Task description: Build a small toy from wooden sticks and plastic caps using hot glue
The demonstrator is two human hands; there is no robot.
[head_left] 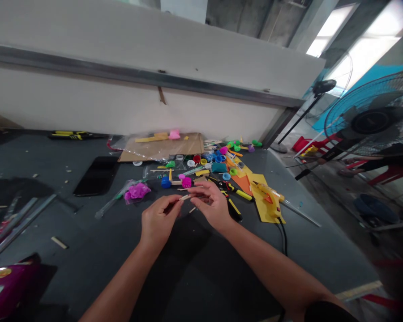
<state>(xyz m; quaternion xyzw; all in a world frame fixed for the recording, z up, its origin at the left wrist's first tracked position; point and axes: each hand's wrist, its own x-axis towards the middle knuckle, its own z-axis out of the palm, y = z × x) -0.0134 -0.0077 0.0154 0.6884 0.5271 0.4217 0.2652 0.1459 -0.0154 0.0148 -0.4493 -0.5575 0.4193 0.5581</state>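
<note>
A short pale wooden stick piece [185, 197] is held between my two hands, above the dark table. My left hand [159, 218] pinches one end between thumb and forefinger. At the other end, my right hand [212, 206] has its thumb and curved fingertips around the stick. Just beyond the hands, a blue bottle cap [166, 182] and a pink bottle cap [186, 182] stand with small wooden sticks between and above them. Yellow-and-black pliers [243, 193] lie close by my right hand, partly hidden by it.
A yellow glue gun [272, 201] with a black cord rests on yellow sheets at right. Colourful caps and scraps cover the back beside a cardboard piece [137, 152]. A phone [96, 175] and purple clay [137, 191] lie at left. A fan [372, 120] stands beyond the table.
</note>
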